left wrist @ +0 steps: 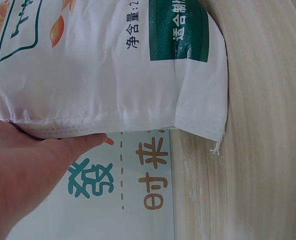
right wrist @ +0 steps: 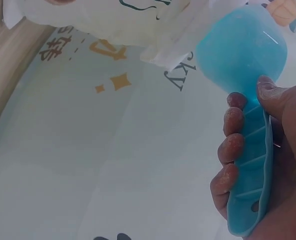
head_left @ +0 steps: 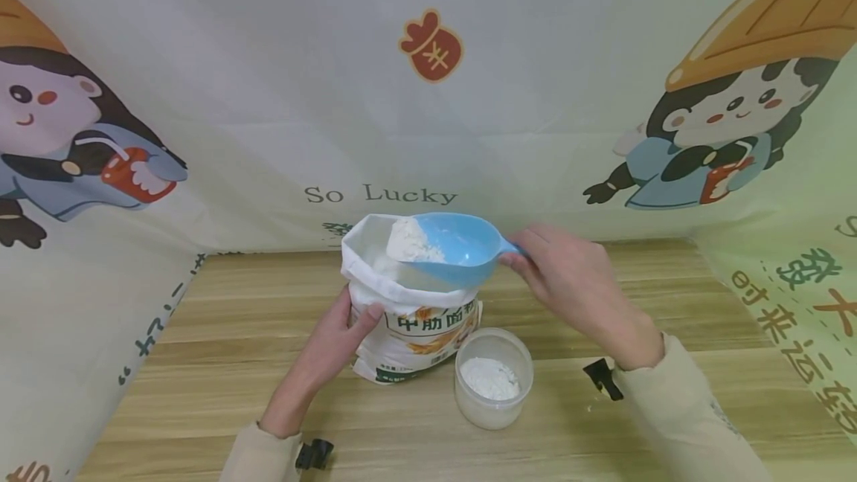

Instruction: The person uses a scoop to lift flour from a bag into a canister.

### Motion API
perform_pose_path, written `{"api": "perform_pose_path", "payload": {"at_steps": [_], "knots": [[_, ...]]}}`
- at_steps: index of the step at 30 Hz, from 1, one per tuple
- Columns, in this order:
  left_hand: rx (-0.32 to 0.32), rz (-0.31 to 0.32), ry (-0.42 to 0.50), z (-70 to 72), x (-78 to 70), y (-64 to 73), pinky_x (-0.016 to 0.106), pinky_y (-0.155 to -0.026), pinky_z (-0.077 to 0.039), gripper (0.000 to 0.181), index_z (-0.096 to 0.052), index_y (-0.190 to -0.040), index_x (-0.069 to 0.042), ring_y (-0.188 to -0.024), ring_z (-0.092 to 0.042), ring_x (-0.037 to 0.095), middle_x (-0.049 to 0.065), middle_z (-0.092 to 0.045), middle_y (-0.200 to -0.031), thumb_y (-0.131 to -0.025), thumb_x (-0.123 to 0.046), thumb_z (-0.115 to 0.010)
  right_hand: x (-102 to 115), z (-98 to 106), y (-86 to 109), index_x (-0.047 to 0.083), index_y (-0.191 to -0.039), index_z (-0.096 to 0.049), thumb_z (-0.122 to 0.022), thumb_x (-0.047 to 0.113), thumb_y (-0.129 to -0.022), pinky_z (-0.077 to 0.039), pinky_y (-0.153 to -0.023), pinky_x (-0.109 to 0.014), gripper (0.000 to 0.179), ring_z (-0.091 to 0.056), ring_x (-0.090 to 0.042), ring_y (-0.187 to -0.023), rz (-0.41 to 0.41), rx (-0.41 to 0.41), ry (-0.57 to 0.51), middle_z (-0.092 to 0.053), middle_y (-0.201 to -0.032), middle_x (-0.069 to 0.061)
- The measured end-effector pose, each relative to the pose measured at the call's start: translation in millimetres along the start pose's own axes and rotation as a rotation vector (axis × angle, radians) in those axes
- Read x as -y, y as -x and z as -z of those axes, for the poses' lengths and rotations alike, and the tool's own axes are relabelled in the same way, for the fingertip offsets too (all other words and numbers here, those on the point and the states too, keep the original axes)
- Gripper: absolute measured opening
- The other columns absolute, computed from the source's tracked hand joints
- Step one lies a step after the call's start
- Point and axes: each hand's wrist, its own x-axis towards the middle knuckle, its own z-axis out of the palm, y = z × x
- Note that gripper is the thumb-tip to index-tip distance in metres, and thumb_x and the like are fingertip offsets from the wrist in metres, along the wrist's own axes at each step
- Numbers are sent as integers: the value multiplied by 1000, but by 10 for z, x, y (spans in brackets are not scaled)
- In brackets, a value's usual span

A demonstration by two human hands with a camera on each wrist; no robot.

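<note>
In the head view my right hand [head_left: 569,274] grips a blue scoop [head_left: 462,236] by its handle, and white flour [head_left: 411,240] fills the front of it. The scoop is over the mouth of a white flour bag [head_left: 428,337], whose rim is folded outward. My left hand [head_left: 335,337] holds the bag at its left side, thumb on the front below the rim; its other fingers are mostly hidden. In the right wrist view my fingers curl round the ribbed handle [right wrist: 250,170]. A clear round tub [head_left: 492,415] with flour in it stands right in front of the bag.
The wooden tabletop [head_left: 221,363] lies under everything. A printed cloth [head_left: 268,95] hangs behind it and along both sides. Black clips [head_left: 315,454] show near both sleeve cuffs.
</note>
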Motion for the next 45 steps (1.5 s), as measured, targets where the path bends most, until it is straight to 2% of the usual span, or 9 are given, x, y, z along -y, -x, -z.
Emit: {"api": "perform_pose_path", "payload": {"at_steps": [14, 22, 35, 41, 45], "knots": [[-8, 6, -27, -7, -10, 3, 65, -111, -39, 60, -36, -155, -9, -140, -48, 41, 20, -53, -149, -109, -44, -52, -74, 128, 127, 10, -107, -72, -70, 28, -100, -57, -60, -39, 20, -66, -21, -81, -33, 9, 18, -73, -101, -6], [-6, 15, -22, -6, -2, 3, 66, -112, -38, 63, -36, -156, -10, -141, -46, 42, 20, -52, -150, -108, -47, -52, -106, 122, 207, 9, -106, -72, -72, 25, -99, -51, -56, -33, 18, -59, -20, -77, -18, -4, 18, -70, -94, -4], [-5, 4, -11, -5, 6, 6, 65, -113, -36, 66, -35, -156, -8, -141, -46, 42, 22, -51, -151, -107, -49, -52, -180, 187, 317, 7, -107, -72, -68, 28, -102, -56, -60, -38, 22, -66, -23, -81, -7, -37, 7, -73, -100, -8], [-3, -4, -15, -2, 6, 5, 65, -112, -38, 66, -35, -156, -8, -140, -48, 41, 21, -51, -150, -107, -50, -52, -226, 221, 374, 6, -108, -73, -73, 22, -98, -60, -65, -43, 19, -70, -27, -89, -16, -40, 11, -75, -103, -9], [-2, -8, -11, -1, 9, 5, 64, -112, -39, 64, -36, -155, -8, -139, -49, 41, 21, -52, -149, -108, -48, -52, -248, 222, 424, 5, -109, -73, -75, 20, -96, -58, -62, -42, 19, -69, -27, -88, -14, -50, 22, -74, -102, -9]]}}
